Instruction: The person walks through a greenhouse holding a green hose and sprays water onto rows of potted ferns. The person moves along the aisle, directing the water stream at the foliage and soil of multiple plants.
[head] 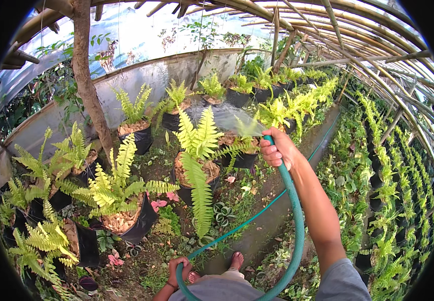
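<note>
My right hand [281, 148] grips the end of a green garden hose [294, 199], with the thumb over its mouth. A fan of water [224, 118] sprays leftward from it over the potted ferns behind. Lower down, my left hand [178, 269] is closed around another stretch of the same hose, close to my waist. The hose loops between both hands in front of my body. Nearest the spray stand a fern [198, 146] in a black grow bag and another black grow bag [242, 160], filled with pale chips.
A wooden post [87, 75] rises at left before a low wall [149, 71]. Along the wet dirt path [266, 225] runs the thin-looking far part of the hose. Rows of potted ferns [386, 195] fill the right. Bamboo poles [352, 34] slope overhead.
</note>
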{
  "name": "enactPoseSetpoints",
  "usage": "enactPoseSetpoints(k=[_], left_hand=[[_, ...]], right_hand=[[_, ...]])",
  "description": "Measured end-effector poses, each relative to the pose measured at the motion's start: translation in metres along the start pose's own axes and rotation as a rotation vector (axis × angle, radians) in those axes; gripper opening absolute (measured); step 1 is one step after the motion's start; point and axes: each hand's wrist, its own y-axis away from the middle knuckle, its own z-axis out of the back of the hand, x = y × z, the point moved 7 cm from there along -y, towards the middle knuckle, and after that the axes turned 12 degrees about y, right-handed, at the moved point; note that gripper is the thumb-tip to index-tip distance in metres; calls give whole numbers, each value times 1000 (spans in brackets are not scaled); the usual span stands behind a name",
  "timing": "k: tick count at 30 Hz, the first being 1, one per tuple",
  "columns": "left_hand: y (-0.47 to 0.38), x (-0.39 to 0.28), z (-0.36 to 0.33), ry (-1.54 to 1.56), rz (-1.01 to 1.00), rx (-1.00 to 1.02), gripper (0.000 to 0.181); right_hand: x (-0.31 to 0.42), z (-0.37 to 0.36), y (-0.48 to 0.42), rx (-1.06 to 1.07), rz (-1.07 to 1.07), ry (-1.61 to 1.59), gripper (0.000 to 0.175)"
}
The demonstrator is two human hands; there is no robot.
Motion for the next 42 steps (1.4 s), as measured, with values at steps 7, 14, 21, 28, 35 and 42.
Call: enactPoseSetpoints(k=[7, 14, 21, 28, 35, 42], left_hand=[[0, -3, -7, -16, -24, -24, 24], [4, 13, -5, 9, 8, -48, 28], [5, 6, -7, -18, 31, -93, 28], [6, 7, -6, -23, 7, -78, 27], [8, 16, -4, 35, 41, -115, 26], [9, 9, -4, 59, 60, -107, 27]], right_hand=[[6, -29, -15, 71, -36, 82, 33], [13, -47, -37, 105, -52, 94, 33], [24, -52, -50, 106, -52, 90, 35], [23, -56, -57, 120, -62, 106, 34], [18, -60, -62, 128, -67, 128, 33], [12, -57, -66, 134, -75, 133, 34]])
